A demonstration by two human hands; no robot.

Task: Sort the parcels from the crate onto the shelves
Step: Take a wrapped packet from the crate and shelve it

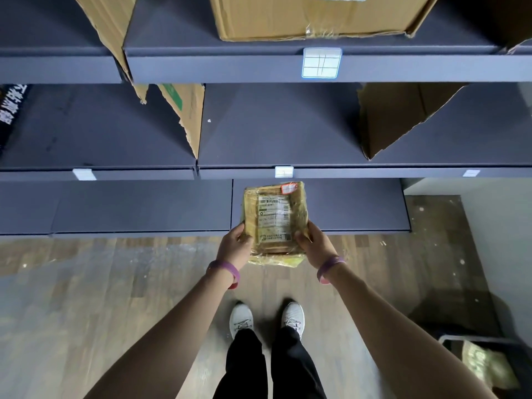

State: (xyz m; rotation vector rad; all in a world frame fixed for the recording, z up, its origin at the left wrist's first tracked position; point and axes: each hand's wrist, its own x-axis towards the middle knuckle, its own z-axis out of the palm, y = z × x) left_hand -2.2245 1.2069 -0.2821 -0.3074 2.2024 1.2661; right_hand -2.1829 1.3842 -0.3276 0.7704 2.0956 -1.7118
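Parcel [275,217] before the shelves [115,208]
Left hand [234,246] and right hand [312,243] grip its near corners (label unreadable); crate [475,338] cut off.

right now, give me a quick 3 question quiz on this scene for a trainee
1. True or false: the left hand and right hand both hold the parcel.
2. The big cardboard box sits on: A) the top shelf B) the floor C) the bottom shelf.
3. Fill in: the crate stands on the person's ___ side.
Key: 1 true; 2 A; 3 right.
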